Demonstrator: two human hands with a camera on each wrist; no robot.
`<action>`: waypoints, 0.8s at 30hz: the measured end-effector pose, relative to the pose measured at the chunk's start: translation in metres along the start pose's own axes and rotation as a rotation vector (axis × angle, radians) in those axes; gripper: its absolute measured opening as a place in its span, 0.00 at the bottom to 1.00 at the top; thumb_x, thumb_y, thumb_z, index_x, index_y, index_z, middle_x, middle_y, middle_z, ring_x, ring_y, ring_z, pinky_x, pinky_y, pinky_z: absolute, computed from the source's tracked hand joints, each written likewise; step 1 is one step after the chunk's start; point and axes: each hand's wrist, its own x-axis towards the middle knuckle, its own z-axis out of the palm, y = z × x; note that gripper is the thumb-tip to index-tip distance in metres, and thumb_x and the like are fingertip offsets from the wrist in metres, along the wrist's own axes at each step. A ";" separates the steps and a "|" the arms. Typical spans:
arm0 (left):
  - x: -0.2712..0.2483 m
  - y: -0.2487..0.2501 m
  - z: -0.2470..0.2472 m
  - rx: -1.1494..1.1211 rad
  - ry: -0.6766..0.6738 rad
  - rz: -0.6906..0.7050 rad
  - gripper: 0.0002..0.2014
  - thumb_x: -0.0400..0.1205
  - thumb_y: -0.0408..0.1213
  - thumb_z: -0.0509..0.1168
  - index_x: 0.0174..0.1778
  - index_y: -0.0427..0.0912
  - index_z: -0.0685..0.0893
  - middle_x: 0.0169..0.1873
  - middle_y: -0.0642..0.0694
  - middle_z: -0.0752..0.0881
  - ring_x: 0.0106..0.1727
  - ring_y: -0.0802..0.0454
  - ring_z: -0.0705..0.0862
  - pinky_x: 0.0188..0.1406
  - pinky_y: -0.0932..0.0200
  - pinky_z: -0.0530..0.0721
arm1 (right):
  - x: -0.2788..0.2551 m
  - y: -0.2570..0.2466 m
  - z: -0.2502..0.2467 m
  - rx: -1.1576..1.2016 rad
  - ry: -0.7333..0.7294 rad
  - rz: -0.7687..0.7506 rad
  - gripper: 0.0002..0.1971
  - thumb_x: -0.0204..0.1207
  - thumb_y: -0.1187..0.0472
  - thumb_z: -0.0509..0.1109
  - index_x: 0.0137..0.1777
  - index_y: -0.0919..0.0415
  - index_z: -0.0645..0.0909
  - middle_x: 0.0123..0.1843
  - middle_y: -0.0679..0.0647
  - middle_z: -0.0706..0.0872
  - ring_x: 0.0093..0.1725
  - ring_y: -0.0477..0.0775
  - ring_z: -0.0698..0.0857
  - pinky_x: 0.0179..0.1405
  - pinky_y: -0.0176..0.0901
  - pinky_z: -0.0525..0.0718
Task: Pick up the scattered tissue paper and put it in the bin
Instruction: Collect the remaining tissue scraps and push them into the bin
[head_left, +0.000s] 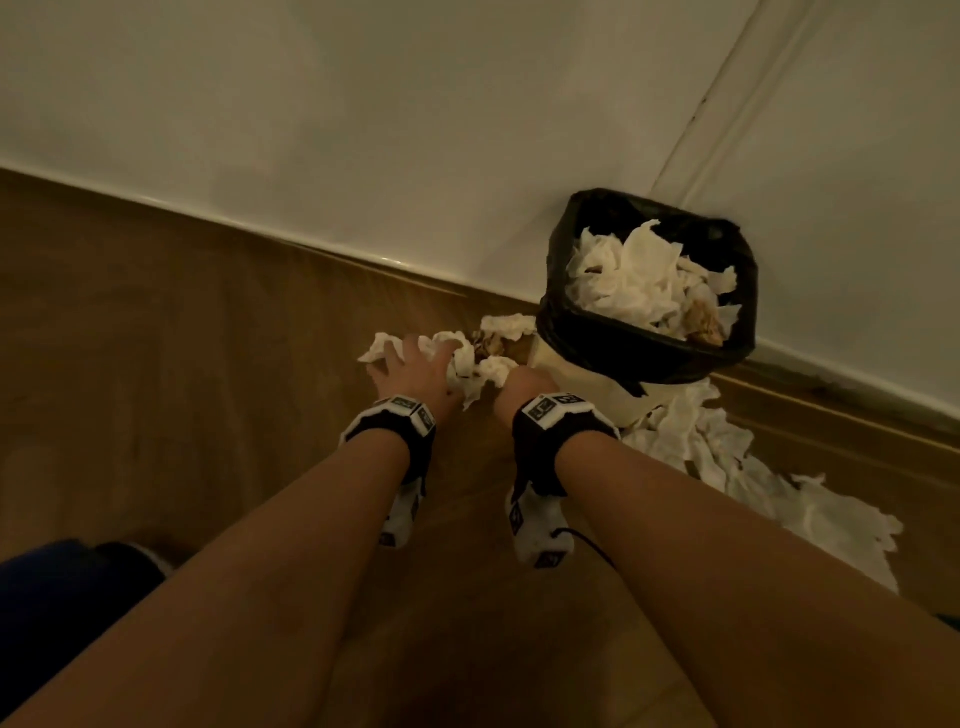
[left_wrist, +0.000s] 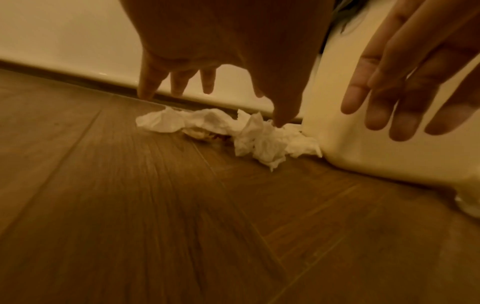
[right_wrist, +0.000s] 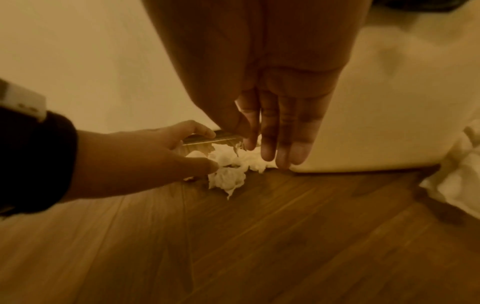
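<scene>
Wood floor: head view alone shows bin seemingly full.

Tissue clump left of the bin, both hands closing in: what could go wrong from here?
1. Left hand and right hand are open and spread; the loose tissue clump may shed scraps when scooped.
2. The bin already brims with tissue, so more may spill.
3. The clump touches the bin's base; a push could shift it.

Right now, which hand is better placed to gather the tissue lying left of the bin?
Left. The left hand is spread over the crumpled tissue, thumb at its top. The right hand hangs with straight fingers at the pile's edge, against the bin.
</scene>
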 end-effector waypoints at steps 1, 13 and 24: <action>0.005 0.000 0.005 -0.003 -0.021 -0.009 0.34 0.74 0.64 0.62 0.75 0.68 0.56 0.79 0.38 0.53 0.79 0.28 0.49 0.71 0.24 0.54 | 0.006 0.003 0.003 -0.011 0.015 0.035 0.22 0.83 0.63 0.56 0.77 0.61 0.69 0.78 0.59 0.70 0.76 0.61 0.70 0.72 0.50 0.70; 0.022 -0.036 0.032 -0.090 0.005 -0.011 0.24 0.82 0.54 0.60 0.68 0.42 0.75 0.70 0.38 0.70 0.72 0.38 0.65 0.69 0.45 0.69 | 0.040 0.007 0.026 0.013 0.111 0.161 0.12 0.83 0.61 0.56 0.41 0.62 0.78 0.56 0.64 0.85 0.57 0.65 0.82 0.49 0.47 0.77; 0.010 -0.070 0.035 -0.476 0.089 -0.021 0.09 0.79 0.33 0.67 0.54 0.38 0.80 0.66 0.37 0.69 0.60 0.39 0.77 0.60 0.54 0.78 | 0.044 -0.011 0.014 0.014 0.170 0.087 0.16 0.84 0.60 0.57 0.65 0.67 0.78 0.65 0.64 0.81 0.63 0.63 0.81 0.56 0.48 0.79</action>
